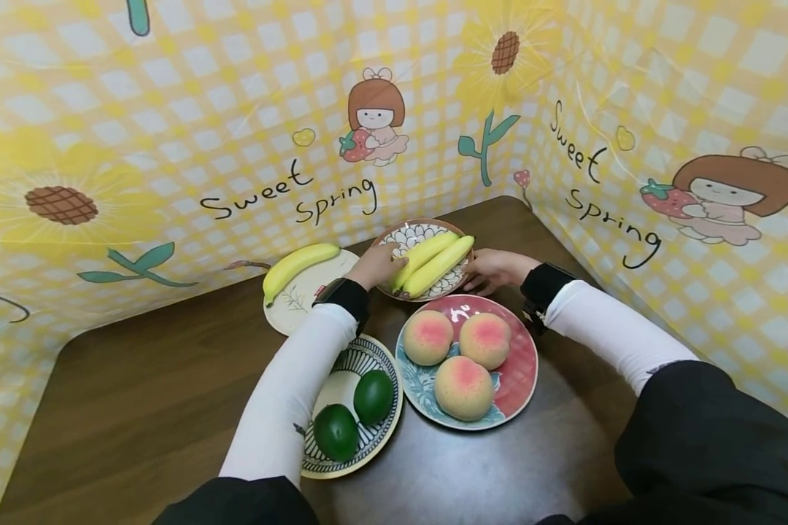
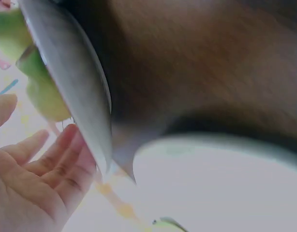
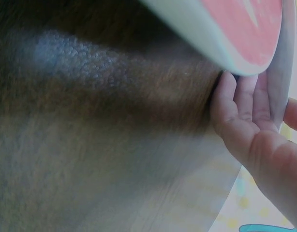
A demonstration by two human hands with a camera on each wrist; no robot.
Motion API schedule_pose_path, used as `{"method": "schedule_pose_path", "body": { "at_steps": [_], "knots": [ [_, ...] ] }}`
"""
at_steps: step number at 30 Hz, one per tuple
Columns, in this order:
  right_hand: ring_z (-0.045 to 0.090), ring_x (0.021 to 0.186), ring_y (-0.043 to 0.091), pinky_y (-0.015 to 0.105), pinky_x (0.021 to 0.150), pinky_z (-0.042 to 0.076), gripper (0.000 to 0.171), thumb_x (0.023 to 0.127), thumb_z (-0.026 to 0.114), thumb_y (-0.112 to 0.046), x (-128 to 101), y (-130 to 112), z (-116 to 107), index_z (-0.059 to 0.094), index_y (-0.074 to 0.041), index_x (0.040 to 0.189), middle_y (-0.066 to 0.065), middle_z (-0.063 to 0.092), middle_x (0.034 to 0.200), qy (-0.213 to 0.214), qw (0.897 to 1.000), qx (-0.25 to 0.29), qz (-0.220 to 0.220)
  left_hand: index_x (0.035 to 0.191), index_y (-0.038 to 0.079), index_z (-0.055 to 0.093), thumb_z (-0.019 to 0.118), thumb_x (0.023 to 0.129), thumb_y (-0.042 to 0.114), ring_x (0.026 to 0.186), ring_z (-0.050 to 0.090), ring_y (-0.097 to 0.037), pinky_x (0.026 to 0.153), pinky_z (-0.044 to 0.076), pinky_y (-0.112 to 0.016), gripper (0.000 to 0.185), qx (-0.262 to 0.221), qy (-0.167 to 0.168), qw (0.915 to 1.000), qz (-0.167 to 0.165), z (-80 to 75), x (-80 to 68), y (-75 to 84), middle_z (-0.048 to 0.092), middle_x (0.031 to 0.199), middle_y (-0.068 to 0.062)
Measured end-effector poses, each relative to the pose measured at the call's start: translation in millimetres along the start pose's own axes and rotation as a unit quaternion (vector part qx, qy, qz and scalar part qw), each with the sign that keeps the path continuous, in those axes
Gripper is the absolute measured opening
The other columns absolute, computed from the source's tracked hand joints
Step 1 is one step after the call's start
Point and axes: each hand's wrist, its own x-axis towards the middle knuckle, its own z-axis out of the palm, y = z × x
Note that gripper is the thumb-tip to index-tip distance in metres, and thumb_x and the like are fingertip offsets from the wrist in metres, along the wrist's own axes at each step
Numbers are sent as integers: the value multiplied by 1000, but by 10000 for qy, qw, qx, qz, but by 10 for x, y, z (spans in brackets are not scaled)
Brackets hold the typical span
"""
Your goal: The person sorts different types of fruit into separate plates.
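Two yellow bananas [image 1: 433, 264] lie side by side in a brown-rimmed bowl [image 1: 397, 235] with a petal pattern. My left hand [image 1: 376, 265] is at the bowl's left side, its fingers beside the bananas. In the left wrist view, the left hand [image 2: 47, 179] has loosely extended fingers near the bowl's rim, with the thumb apart. My right hand [image 1: 497, 270] holds the bowl's right edge. The right wrist view shows the right hand's fingers [image 3: 245, 96] against the bowl's grey side, partly hidden by the pink plate, and the thumb beyond.
Three peaches [image 1: 462, 392] sit on a pink and blue plate [image 1: 522, 364] in front of the bowl. Nearer on the left, two green avocado-like fruits [image 1: 373, 397] share a patterned dish [image 1: 394, 408]. Another banana [image 1: 298, 266] lies on a white plate [image 1: 279, 315] behind my left forearm.
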Motion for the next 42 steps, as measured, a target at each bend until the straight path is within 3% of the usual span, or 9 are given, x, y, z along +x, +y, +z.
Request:
{"method": "schedule_pose_path", "body": {
  "at_steps": [4,9,15,21,29,36,42],
  "knots": [
    [61,85,12,34,81,51,38,112,36,-18,-6,35,-15,34,2,144,1,60,94,1,10000,-1,0,158,4,35,47,110,27,125,61,-37,104,49,-48,55,-369,275,9987,233,-55,-66,-93,60,140,-23],
    [61,84,11,32,79,52,42,112,35,-18,-24,70,3,32,3,147,2,58,97,14,10000,14,-15,156,7,40,48,109,25,125,60,-37,101,51,-49,51,-694,776,9938,388,-190,-180,-242,60,139,-23],
    [61,85,11,33,81,52,40,112,35,-17,-17,76,21,34,5,145,4,57,100,16,10000,8,-55,152,5,45,46,109,24,131,55,-40,106,48,-53,48,-1044,1483,9834,102,-499,-364,-527,59,138,-24],
    [61,85,10,33,82,51,42,112,35,-18,-31,50,39,32,5,147,4,57,100,-5,10000,-25,-65,155,2,40,43,110,23,139,46,-44,114,40,-57,50,-1042,1580,9818,-133,-712,-597,-961,49,149,-28],
    [60,89,14,33,82,51,42,112,33,-17,-77,0,43,32,6,147,6,54,103,7,9999,-94,-92,155,1,39,46,109,26,140,44,-47,114,38,-61,53,-1102,1812,9748,-690,-745,-821,-1375,46,150,-31],
    [60,91,14,33,83,52,42,112,33,-18,-91,2,30,33,6,147,7,55,105,33,9998,-199,-91,151,-4,43,51,105,27,134,49,-49,110,41,-62,56,-902,1906,9732,-918,-693,-814,-1559,49,147,-34],
    [61,93,14,36,87,51,45,112,33,-18,-66,5,44,29,5,150,6,56,106,19,9999,-149,-45,152,-5,40,53,104,28,133,49,-51,110,42,-61,60,-897,1676,9761,-1054,-576,-803,-1729,48,146,-36]
  ]
}}
